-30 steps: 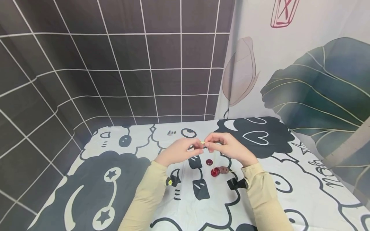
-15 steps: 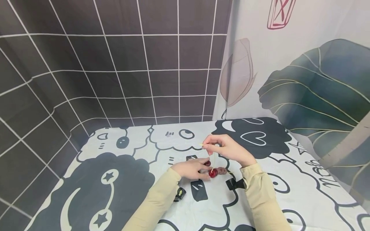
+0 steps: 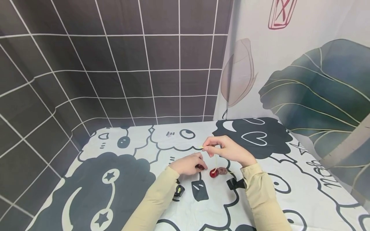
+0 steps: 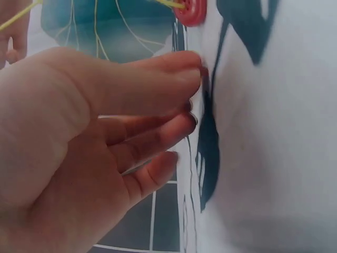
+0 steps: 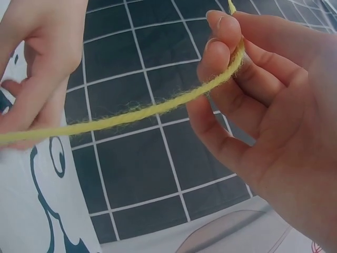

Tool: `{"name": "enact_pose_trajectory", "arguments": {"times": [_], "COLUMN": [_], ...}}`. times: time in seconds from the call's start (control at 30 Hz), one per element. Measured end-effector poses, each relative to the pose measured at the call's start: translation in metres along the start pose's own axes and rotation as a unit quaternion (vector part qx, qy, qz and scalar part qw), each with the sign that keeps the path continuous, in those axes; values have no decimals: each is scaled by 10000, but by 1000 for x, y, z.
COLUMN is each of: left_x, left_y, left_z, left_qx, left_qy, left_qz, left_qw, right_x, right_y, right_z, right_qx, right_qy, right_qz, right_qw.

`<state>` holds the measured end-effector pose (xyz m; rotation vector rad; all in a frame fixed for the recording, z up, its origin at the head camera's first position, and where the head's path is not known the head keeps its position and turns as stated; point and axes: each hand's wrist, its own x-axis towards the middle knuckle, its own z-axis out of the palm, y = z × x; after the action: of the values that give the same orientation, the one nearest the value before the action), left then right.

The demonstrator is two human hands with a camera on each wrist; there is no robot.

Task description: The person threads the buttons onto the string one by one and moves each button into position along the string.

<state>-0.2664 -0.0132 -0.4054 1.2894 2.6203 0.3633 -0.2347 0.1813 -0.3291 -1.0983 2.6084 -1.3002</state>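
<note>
My left hand [image 3: 188, 164] pinches a dark red button [image 3: 200, 167] just above the cloth. In the left wrist view that button is mostly hidden behind the thumb and index finger. Between the fingertips of my right hand [image 3: 226, 149] is the end of a yellow yarn [image 5: 131, 113], with a short tip sticking out. The yarn runs down to a red button [image 3: 214, 173] on the cloth, whose several holes [image 4: 185, 6] show in the left wrist view. Beside it, touching or overlapping, lies a brownish button [image 3: 222, 170], a yarn tail coming out to its right.
A white cloth [image 3: 202, 211] with dark cartoon prints covers the table. Behind it hangs a dark curtain [image 3: 164, 81] with white grid lines, and a leaf-printed curtain [image 3: 312, 83] stands at the right. Black bands [image 3: 231, 183] sit at the wrists.
My left hand has left the yarn, reached down to the loose dark red button and drawn it left, lifting it slightly. The right hand still holds the yarn end, nearly in place.
</note>
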Motion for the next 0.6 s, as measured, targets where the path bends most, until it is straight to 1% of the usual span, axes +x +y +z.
{"name": "enact_pose_trajectory", "arguments": {"times": [0.07,0.13,0.3,0.43,0.6], "left_x": [1,1,2,3,2], "left_y": [-4,-6,-10,-12,-16], "left_z": [1,2,1,1,-2], "left_qx": [-75,-150,-372,-481,-768], "left_qy": [79,76,-25,-32,2], "left_qz": [8,9,-121,-218,-155], "left_qw": [9999,9999,9992,9986,9969], "right_x": [-1,-1,-3,-3,-3], "right_y": [0,0,-1,-1,-1], "right_z": [-1,-1,-3,-4,-4], "right_qx": [-4,-22,-101,-146,-216], "right_qy": [-62,-134,-289,-364,-405], "right_qz": [-6,-17,-44,-107,-120], "right_qw": [10000,9999,9995,9992,9989]}}
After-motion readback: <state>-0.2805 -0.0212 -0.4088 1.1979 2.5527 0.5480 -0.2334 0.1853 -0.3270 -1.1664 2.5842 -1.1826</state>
